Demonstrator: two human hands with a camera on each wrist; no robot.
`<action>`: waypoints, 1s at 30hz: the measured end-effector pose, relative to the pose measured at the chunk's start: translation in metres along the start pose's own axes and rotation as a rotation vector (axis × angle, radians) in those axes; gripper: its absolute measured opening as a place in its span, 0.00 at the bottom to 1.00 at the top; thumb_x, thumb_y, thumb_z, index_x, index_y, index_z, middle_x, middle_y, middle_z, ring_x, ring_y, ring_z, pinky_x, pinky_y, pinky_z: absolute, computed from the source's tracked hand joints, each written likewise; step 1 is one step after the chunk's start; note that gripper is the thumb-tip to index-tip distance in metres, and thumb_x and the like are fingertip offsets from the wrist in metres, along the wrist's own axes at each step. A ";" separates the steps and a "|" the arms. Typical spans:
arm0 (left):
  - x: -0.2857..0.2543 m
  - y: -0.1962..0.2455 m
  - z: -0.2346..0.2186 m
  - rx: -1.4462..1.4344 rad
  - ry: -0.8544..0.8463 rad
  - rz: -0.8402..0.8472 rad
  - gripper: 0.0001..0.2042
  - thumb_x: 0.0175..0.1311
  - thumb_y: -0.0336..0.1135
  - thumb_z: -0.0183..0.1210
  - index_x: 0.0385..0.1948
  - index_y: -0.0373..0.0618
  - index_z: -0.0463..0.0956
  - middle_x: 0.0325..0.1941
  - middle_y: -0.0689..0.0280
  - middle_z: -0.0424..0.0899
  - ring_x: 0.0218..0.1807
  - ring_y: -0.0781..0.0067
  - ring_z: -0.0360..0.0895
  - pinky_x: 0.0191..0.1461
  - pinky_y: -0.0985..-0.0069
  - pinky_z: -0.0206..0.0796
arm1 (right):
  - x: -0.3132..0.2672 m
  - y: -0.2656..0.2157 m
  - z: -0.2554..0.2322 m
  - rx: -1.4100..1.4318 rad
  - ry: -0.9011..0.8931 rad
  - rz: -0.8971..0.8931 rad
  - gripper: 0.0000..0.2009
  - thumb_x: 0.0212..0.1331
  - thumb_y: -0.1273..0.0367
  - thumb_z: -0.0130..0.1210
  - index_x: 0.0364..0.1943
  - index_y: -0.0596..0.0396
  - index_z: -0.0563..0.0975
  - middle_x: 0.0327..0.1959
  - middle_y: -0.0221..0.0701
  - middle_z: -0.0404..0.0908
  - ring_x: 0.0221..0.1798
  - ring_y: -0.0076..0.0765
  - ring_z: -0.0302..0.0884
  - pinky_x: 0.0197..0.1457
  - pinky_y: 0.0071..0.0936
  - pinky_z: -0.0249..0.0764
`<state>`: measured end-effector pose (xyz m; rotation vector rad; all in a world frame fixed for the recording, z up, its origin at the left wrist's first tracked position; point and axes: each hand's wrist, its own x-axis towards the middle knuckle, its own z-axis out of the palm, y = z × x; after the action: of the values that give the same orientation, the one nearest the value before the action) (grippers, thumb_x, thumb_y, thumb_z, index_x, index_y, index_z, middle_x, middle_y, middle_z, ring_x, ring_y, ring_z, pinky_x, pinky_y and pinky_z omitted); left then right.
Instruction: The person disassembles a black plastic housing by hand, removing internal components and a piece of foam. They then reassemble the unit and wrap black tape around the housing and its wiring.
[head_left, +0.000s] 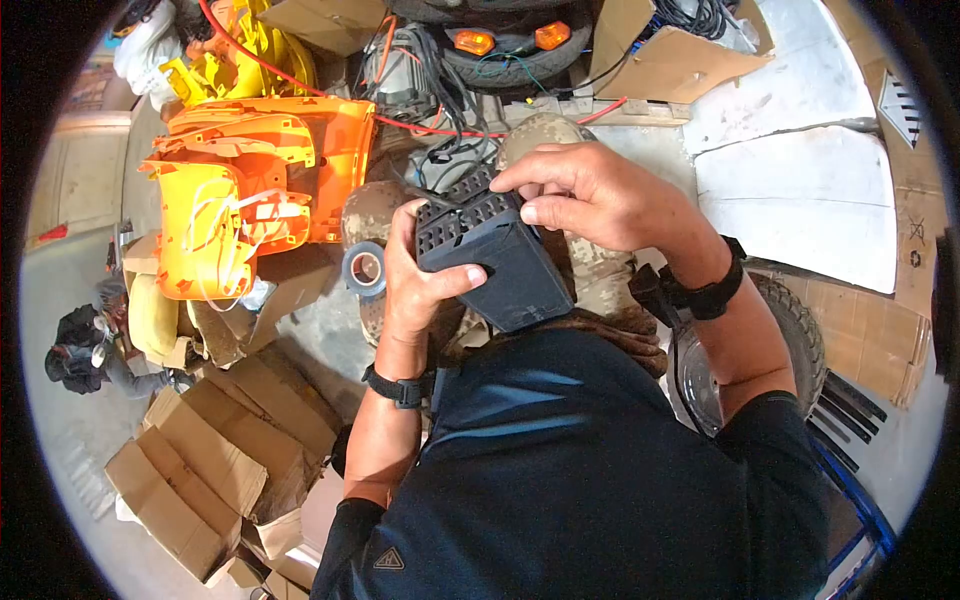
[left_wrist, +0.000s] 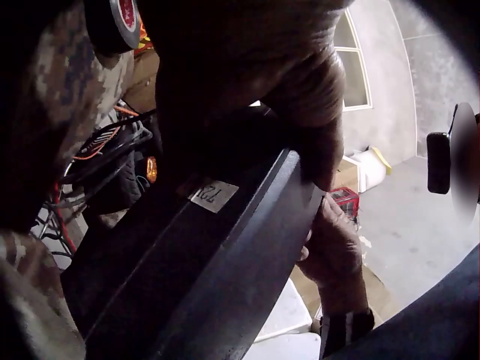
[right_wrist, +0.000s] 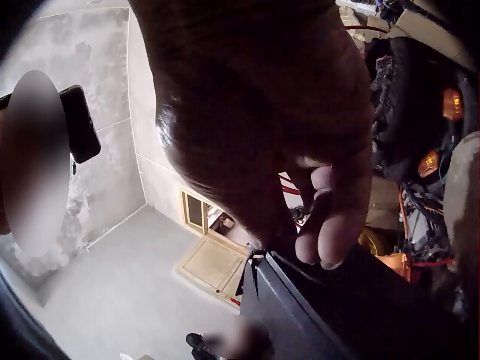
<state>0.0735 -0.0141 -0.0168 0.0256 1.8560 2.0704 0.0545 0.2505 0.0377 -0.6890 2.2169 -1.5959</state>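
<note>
A black box-shaped unit [head_left: 505,280], with rows of round holes at one end, stands tilted over the person's lap. My left hand [head_left: 412,275] grips its left side, the thumb lying across the flat face. At the upper right corner, my right hand [head_left: 600,195] holds the box's edge between thumb and forefinger, the forefinger reaching over the holed end. A dark cable [head_left: 432,196] crosses that end. In the left wrist view, a small handwritten label [left_wrist: 214,196] shows on the box. The right hand's fingers [right_wrist: 330,244] are curled at the edge in the right wrist view.
A roll of tape [head_left: 362,290] rests by the left knee. Orange plastic panels [head_left: 205,215] are stacked at left, above flattened cardboard [head_left: 215,450]. Ahead are a tyre with amber lamps [head_left: 474,42], loose wires and a red hose [head_left: 290,88]. A wheel [head_left: 795,330] stands at right.
</note>
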 end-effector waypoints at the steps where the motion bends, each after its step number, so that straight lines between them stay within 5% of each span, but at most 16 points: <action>1: 0.000 0.000 0.000 0.011 0.001 0.003 0.41 0.31 0.36 0.79 0.55 0.39 0.70 0.49 0.65 0.79 0.51 0.71 0.76 0.61 0.71 0.67 | 0.000 0.000 0.000 -0.038 0.011 -0.016 0.17 0.66 0.73 0.58 0.57 0.61 0.78 0.41 0.33 0.77 0.39 0.27 0.75 0.42 0.26 0.73; 7: 0.000 0.006 0.002 0.030 0.005 -0.015 0.42 0.31 0.36 0.79 0.56 0.39 0.69 0.49 0.64 0.79 0.51 0.70 0.76 0.62 0.71 0.67 | 0.000 -0.006 0.003 -0.120 0.050 0.006 0.16 0.65 0.73 0.58 0.56 0.60 0.78 0.38 0.33 0.76 0.36 0.27 0.72 0.41 0.27 0.71; 16: -0.004 0.004 0.009 -0.051 0.046 0.044 0.45 0.41 0.58 0.81 0.57 0.38 0.69 0.49 0.65 0.79 0.52 0.73 0.75 0.60 0.73 0.67 | 0.001 -0.010 0.004 -0.137 0.054 0.018 0.16 0.64 0.75 0.58 0.56 0.59 0.78 0.37 0.32 0.76 0.34 0.25 0.69 0.39 0.25 0.69; 30: -0.001 -0.006 0.012 -0.121 0.078 0.018 0.38 0.45 0.52 0.77 0.55 0.38 0.71 0.46 0.65 0.80 0.48 0.73 0.76 0.56 0.75 0.68 | 0.007 -0.011 -0.004 -0.147 -0.005 -0.041 0.14 0.64 0.74 0.59 0.53 0.61 0.80 0.37 0.33 0.78 0.37 0.28 0.75 0.42 0.27 0.72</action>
<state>0.0793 -0.0021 -0.0208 -0.0706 1.7766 2.2214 0.0489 0.2468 0.0497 -0.7829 2.3485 -1.4587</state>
